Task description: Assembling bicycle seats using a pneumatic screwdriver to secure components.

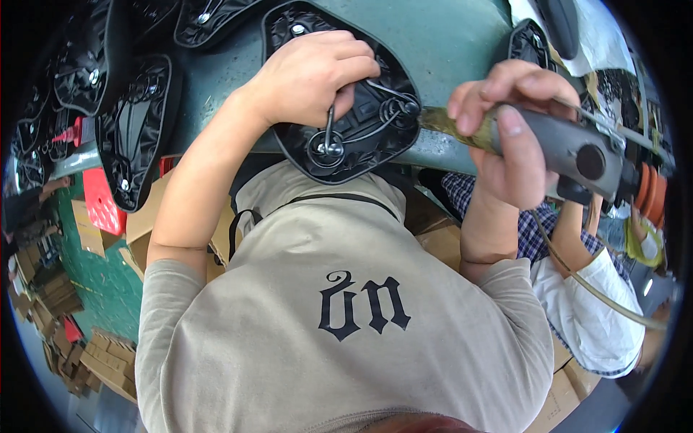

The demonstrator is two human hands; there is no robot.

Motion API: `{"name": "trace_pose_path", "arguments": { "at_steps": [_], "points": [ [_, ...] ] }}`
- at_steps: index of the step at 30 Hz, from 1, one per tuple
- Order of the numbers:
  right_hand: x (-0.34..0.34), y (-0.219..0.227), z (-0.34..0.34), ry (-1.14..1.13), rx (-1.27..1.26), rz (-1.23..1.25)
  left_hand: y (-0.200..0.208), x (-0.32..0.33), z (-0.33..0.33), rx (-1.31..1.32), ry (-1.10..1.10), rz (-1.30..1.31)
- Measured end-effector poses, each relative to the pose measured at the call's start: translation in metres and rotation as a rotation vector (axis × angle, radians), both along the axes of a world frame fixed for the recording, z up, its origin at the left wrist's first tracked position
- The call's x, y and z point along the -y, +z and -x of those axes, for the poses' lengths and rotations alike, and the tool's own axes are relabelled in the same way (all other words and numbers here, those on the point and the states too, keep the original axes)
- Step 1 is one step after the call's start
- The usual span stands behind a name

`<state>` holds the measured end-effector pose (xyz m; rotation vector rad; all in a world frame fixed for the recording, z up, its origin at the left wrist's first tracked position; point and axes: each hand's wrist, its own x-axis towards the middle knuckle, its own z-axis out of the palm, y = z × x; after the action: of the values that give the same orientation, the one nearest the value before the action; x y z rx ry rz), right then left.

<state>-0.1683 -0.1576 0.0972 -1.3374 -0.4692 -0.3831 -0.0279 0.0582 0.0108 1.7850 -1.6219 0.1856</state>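
Note:
A black bicycle saddle [361, 148] lies underside up at the edge of the green worktable, with coil springs and bent wire rails in its hollow. My left hand [314, 79] reaches over it, fingers curled round a wire rail [330, 133] near the lower coil spring [326, 149]. In my right hand [509, 133] is a grey air screwdriver [559, 144] with worn yellowish wrapping toward its front. Its front end points at the saddle's right corner, by the other coil spring [395, 110]. I cannot tell whether the tip touches there.
More upturned saddles [137, 130] crowd the left, and another [527, 45] sits at the far right. The worktable [447, 43] runs beneath them. An air hose [599, 299] loops at the right, near another person's white sleeve [603, 317]. Cardboard boxes [108, 364] stand on the floor.

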Motion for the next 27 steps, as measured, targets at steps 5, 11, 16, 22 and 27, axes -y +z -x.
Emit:
{"name": "trace_pose_path", "arguments": {
  "at_steps": [5, 11, 16, 22, 27],
  "points": [
    [-0.004, 0.001, -0.006, -0.016, -0.062, -0.101, -0.005, -0.003, 0.000, 0.008, 0.024, -0.044],
    [-0.005, -0.004, -0.012, 0.075, -0.043, -0.071, -0.007, -0.008, 0.001, 0.020, 0.031, -0.051],
    [-0.001, 0.026, -0.002, 0.027, 0.031, -0.029, -0.001, -0.008, 0.003, -0.005, 0.017, -0.034],
    [0.011, 0.062, 0.018, 0.048, 0.093, 0.092, -0.005, -0.010, 0.044, -0.111, 0.654, 0.016],
    [-0.002, 0.052, 0.006, 0.098, 0.112, 0.119, 0.011, -0.022, 0.038, -0.064, 0.673, 0.015]
  ]
}}
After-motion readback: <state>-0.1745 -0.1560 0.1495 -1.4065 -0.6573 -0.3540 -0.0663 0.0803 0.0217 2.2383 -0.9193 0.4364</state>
